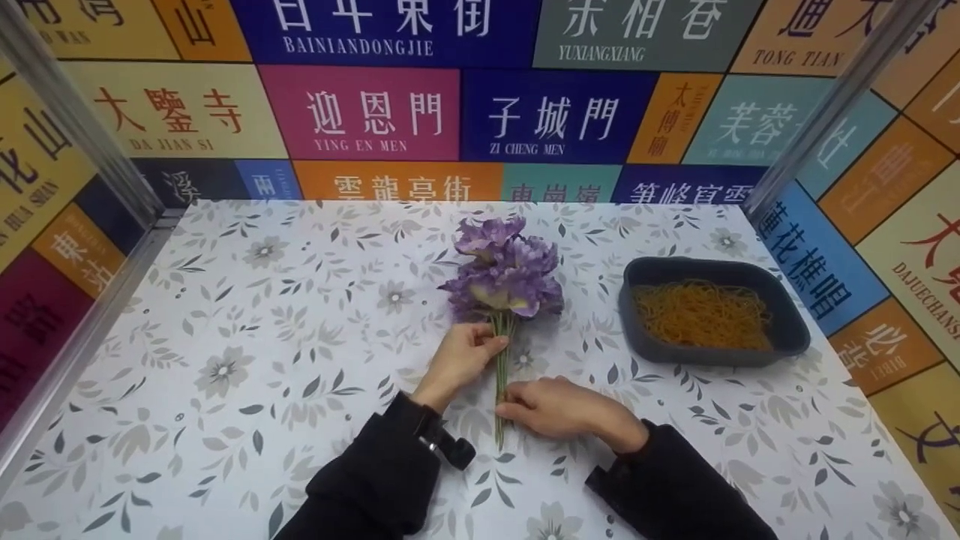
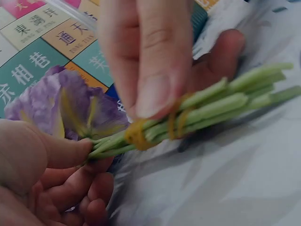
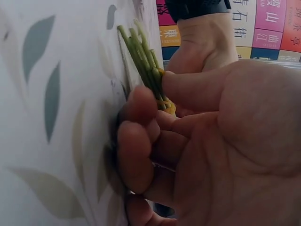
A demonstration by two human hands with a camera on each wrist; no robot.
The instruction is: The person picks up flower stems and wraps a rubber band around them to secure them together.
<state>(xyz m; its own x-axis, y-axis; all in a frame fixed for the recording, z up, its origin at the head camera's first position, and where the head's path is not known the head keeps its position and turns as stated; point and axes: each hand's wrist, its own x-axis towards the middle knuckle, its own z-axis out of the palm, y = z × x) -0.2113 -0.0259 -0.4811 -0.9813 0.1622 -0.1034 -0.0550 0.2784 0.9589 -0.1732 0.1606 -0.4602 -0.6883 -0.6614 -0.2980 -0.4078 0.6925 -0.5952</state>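
A bunch of purple flowers [image 1: 510, 274] lies across the middle of the patterned tabletop, blossoms away from me and green stems [image 1: 501, 367] toward me. Just under the blossoms my left hand [image 1: 459, 361] pinches the stems between thumb and fingers. Lower down, my right hand [image 1: 559, 407] holds the same stems, its thumb pressed at a yellow rubber band [image 2: 136, 135]. In the left wrist view the band loops round the stems in two places close together. The cut stem ends [image 3: 134, 37] stick out past the right hand's fingers.
To the right stands a dark grey plastic box [image 1: 712, 356] with many loose yellow rubber bands [image 1: 701, 315] in it. Panels with coloured lettering [image 1: 360, 112] rise behind and beside the table [image 1: 225, 300], with metal posts [image 1: 825, 112] at the back corners.
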